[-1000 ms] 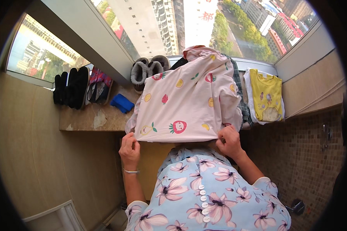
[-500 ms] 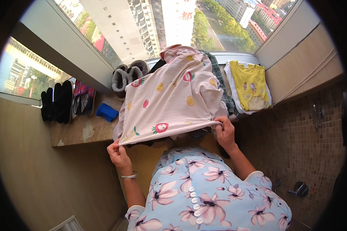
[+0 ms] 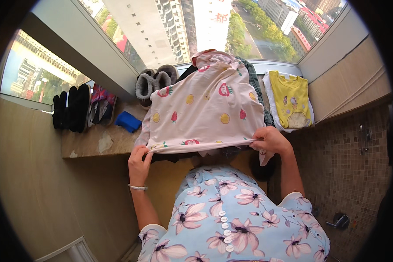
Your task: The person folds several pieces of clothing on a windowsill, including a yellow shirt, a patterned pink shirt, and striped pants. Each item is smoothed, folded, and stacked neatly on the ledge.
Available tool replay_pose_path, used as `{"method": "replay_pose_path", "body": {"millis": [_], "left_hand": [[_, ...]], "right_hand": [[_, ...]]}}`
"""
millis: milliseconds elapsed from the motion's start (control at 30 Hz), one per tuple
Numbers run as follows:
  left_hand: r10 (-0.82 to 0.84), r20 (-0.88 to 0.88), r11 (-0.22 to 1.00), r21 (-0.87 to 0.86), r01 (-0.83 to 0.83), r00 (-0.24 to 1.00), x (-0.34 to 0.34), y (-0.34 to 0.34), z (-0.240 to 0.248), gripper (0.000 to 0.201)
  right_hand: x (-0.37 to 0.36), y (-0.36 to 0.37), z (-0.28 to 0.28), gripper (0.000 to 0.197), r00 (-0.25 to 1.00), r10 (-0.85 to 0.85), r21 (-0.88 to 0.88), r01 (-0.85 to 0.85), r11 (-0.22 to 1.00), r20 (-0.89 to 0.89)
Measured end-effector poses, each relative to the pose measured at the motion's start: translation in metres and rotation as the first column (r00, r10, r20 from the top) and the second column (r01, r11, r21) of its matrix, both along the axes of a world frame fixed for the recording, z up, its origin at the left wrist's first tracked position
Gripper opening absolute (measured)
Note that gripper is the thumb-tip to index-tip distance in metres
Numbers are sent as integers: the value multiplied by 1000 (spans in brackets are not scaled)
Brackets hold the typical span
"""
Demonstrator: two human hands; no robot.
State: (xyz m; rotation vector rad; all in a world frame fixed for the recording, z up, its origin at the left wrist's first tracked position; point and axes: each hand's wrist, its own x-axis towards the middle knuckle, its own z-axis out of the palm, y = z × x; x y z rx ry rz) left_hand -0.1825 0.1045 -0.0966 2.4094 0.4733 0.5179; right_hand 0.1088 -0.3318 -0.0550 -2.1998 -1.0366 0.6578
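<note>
A pale pink fruit-print shirt [image 3: 203,111] lies spread over the window ledge, its near edge drawn straight and slightly folded over. My left hand [image 3: 139,165] pinches the left end of that edge between thumb and fingers. At the other end my right hand [image 3: 273,142] grips the edge, and a small bit of pink cloth hangs below it. The shirt's far end is bunched near the window. A dark green plaid garment [image 3: 254,83] shows from under the shirt's right side.
Right of the shirt sits a folded yellow top [image 3: 290,98] on white cloth. Fur-lined shoes [image 3: 155,85], a blue folded cloth [image 3: 128,122] and black slippers [image 3: 76,109] stand along the left of the stone ledge [image 3: 89,146]. A tap handle [image 3: 339,221] juts from the tiled right wall.
Both hands still hold the near edge. My right hand has shifted outward along it and turned, and the edge now lies more level. The shirt's front is spread flatter. The view has shifted slightly.
</note>
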Motion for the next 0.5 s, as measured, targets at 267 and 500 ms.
{"method": "replay_pose_path", "body": {"millis": [267, 500], "left_hand": [[44, -99, 999, 2, -44, 994, 62, 33, -13, 15], [265, 38, 955, 125, -268, 963, 85, 17, -58, 20]], "right_hand": [[69, 45, -9, 36, 981, -196, 8, 196, 981, -4], [34, 77, -13, 18, 722, -385, 197, 334, 922, 576]]}}
